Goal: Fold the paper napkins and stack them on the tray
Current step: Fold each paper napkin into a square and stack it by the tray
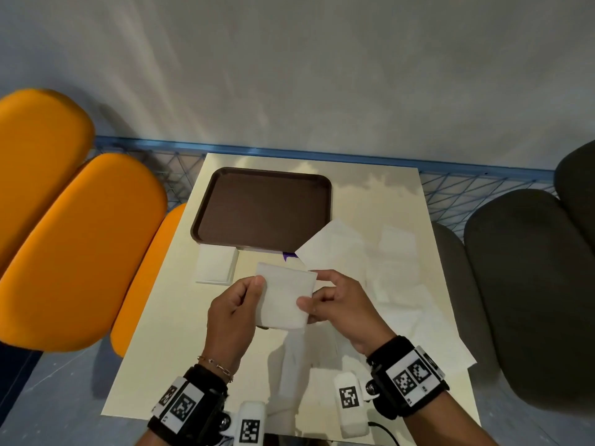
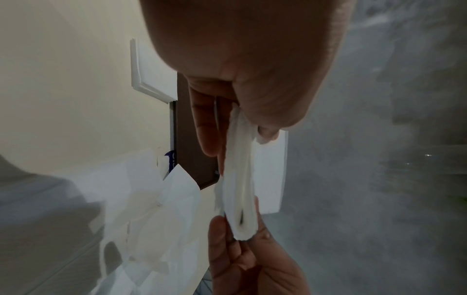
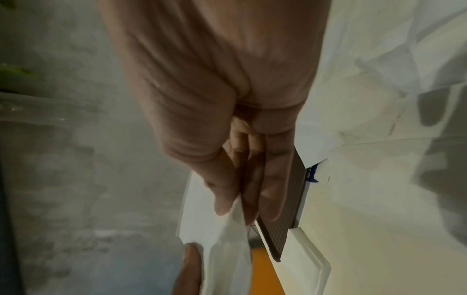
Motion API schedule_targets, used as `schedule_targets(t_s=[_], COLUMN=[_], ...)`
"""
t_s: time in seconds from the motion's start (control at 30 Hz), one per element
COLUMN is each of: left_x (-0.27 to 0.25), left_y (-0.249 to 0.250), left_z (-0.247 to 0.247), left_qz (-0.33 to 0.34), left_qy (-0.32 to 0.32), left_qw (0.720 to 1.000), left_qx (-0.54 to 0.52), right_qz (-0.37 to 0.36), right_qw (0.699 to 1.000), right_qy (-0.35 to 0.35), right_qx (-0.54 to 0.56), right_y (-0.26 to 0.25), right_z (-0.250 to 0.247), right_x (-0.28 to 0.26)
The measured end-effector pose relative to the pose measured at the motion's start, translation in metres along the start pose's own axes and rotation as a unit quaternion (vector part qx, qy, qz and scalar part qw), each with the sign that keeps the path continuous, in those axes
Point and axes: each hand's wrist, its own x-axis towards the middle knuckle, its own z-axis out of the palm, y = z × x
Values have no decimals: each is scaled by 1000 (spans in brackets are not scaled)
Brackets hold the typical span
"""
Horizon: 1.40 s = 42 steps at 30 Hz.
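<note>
A: From the head view, what is at centre frame?
B: A folded white paper napkin (image 1: 285, 296), held above the cream-coloured bench (image 1: 180, 333). The left hand (image 1: 233, 312) pinches its left edge between thumb and curled fingers; the right hand (image 1: 341, 305) pinches its right edge the same way. Each grip is closed on the napkin.

A: And the tray?
B: The dark brown rectangular plastic tray (image 1: 262, 209) lies in the upper middle of the frame, bare inside. A small stack of folded white napkins (image 1: 215, 264) lies just below its lower left corner, and loose unfolded white napkin sheets (image 1: 380, 268) spread over the right side of the bench, one corner overlapping the tray's lower right corner.

A: The left wrist view?
B: The folded napkin (image 2: 240, 191) shows edge-on at centre, its layers bowed open, with the left hand (image 2: 252, 59) at the top and the right hand (image 2: 252, 265) at the bottom. The tray (image 2: 197, 159) stands behind.

A: The right wrist view?
B: The right hand (image 3: 227, 99) fills the upper centre, thumb and fingers pressed on the napkin (image 3: 222, 249). A fingertip of the left hand (image 3: 192, 265) touches it at bottom centre.
</note>
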Motion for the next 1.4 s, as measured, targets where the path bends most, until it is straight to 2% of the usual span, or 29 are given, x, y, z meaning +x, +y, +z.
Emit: schedule_targets(t_s=[0.13, 0.27, 0.6, 0.67, 0.8, 1.1, 1.2, 1.4], left_x=[3, 7, 36, 44, 66, 156, 189, 229], left_y=[-4, -9, -50, -58, -77, -129, -141, -162], left_z=[-9, -21, -65, -75, -94, -125, -129, -130], left_qz=[-23, -42, -67, -70, -85, -118, -134, -153], left_qy=[27, 32, 78, 70, 64, 93, 66, 39], left_qw=[999, 998, 995, 995, 994, 988, 987, 979], left_qx=[-5, -22, 1, 7, 22, 38, 61, 132], right_qz=[27, 42, 107, 98, 94, 162, 162, 167], right_qw=[997, 997, 976, 978, 988, 978, 973, 967], right_qy=[-65, -56, -166, -143, -23, -35, 15, 114], right_qx=[-34, -38, -94, -118, -120, -128, -164, -155], right_y=[6, 11, 22, 27, 36, 51, 58, 85], right_z=[10, 22, 72, 84, 107, 149, 155, 165], right_x=[6, 18, 55, 68, 104, 181, 207, 249])
